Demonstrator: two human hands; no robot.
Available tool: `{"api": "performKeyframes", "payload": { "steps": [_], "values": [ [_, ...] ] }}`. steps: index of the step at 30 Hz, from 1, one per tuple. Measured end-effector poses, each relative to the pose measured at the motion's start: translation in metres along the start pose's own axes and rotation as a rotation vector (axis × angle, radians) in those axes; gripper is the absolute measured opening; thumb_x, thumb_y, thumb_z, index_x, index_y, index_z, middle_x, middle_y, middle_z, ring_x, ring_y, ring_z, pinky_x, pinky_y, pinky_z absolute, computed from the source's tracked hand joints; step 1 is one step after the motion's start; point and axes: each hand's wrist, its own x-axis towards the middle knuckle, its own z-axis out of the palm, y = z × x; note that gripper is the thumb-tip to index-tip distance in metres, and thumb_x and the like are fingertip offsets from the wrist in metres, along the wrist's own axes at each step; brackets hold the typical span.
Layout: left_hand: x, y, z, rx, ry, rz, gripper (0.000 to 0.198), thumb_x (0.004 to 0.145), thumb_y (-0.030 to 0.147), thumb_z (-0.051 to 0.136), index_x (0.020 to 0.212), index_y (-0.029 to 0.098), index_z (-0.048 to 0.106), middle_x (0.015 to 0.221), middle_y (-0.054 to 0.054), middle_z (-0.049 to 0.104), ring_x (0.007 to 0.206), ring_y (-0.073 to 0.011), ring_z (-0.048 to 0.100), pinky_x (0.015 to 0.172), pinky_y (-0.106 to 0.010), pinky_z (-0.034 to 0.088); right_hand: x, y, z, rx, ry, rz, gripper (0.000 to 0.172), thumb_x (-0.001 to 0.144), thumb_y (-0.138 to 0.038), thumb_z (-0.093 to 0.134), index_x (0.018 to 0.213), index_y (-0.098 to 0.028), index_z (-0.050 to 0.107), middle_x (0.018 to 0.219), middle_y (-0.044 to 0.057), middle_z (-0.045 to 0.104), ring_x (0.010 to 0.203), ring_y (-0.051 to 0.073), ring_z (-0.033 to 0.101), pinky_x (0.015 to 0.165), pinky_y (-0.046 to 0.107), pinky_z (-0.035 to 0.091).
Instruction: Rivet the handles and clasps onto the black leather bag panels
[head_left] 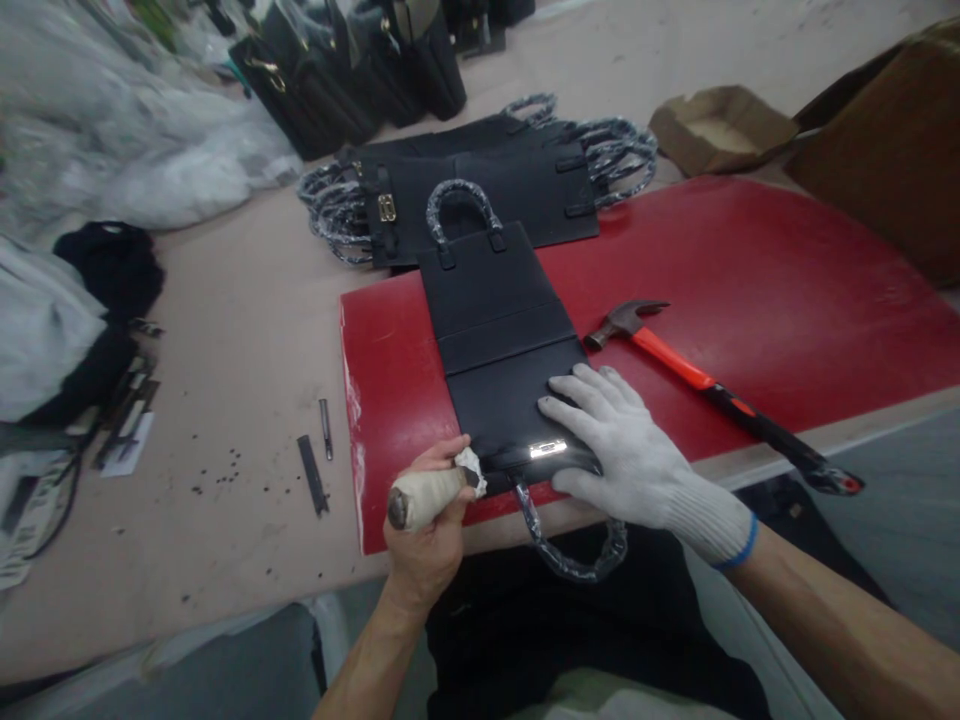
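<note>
A flat black leather bag piece [499,330] lies on a red board [750,290], with a wrapped handle at each end and a shiny metal clasp [548,449] near the front edge. My left hand [427,530], bare, is closed around a tool with a cloth-wrapped grip [427,495], its tip against the bag's near left corner. My right hand [626,450], in a white knit glove, rests flat on the bag beside the clasp, fingers spread.
A hammer [697,375] with an orange and black handle lies on the red board to the right. A stack of black bag pieces [487,180] sits behind. Small metal tools [313,475] lie on the beige table at left. Cardboard boxes [720,125] stand at the back right.
</note>
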Motion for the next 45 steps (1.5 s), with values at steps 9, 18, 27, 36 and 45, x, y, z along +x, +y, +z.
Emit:
{"api": "performKeyframes", "payload": {
  "steps": [9,18,27,36,45],
  "values": [
    [-0.0013,-0.0044,0.0038,0.016,0.007,-0.025,0.024,0.089,0.018,0.077,0.11,0.02,0.064,0.122,-0.012,0.074,0.116,-0.0284,0.072,0.103,-0.049,0.058,-0.0008,0.0006,0.0002,0.009,0.016,0.0,0.076,0.07,-0.032,0.083,0.142,-0.018,0.06,0.154,0.016,0.049,0.148,0.043,0.035,0.125,0.065,0.022],
    [-0.0024,-0.0041,0.0038,0.072,-0.017,-0.013,0.023,0.09,0.02,0.077,0.109,0.02,0.064,0.121,-0.012,0.074,0.115,-0.0297,0.072,0.103,-0.052,0.058,-0.0023,0.0009,0.0018,0.009,0.027,0.006,0.076,0.071,-0.03,0.083,0.142,-0.019,0.06,0.155,0.014,0.048,0.149,0.041,0.033,0.126,0.064,0.021],
    [-0.0015,-0.0047,0.0056,0.079,-0.066,0.021,0.022,0.091,0.018,0.073,0.11,0.02,0.062,0.121,-0.012,0.073,0.116,-0.0293,0.071,0.105,-0.051,0.058,-0.0026,0.0018,0.0014,0.015,0.032,0.005,0.074,0.071,-0.03,0.081,0.142,-0.019,0.061,0.155,0.015,0.048,0.149,0.042,0.033,0.126,0.064,0.021],
    [-0.0047,-0.0041,0.0084,0.075,-0.014,0.001,0.02,0.093,0.017,0.07,0.109,0.02,0.059,0.119,-0.011,0.072,0.115,-0.0277,0.072,0.103,-0.049,0.058,-0.0032,0.0023,0.0025,-0.006,0.019,0.001,0.077,0.071,-0.033,0.084,0.143,-0.018,0.06,0.155,0.015,0.048,0.149,0.041,0.033,0.126,0.064,0.021],
    [-0.01,-0.0027,0.0105,0.102,0.015,0.004,0.02,0.093,0.018,0.07,0.11,0.021,0.059,0.121,-0.011,0.072,0.116,-0.0283,0.071,0.103,-0.05,0.058,-0.0028,0.0017,0.0016,-0.01,0.03,-0.005,0.075,0.072,-0.032,0.082,0.142,-0.019,0.06,0.155,0.015,0.048,0.149,0.042,0.034,0.125,0.065,0.024]
  ]
}}
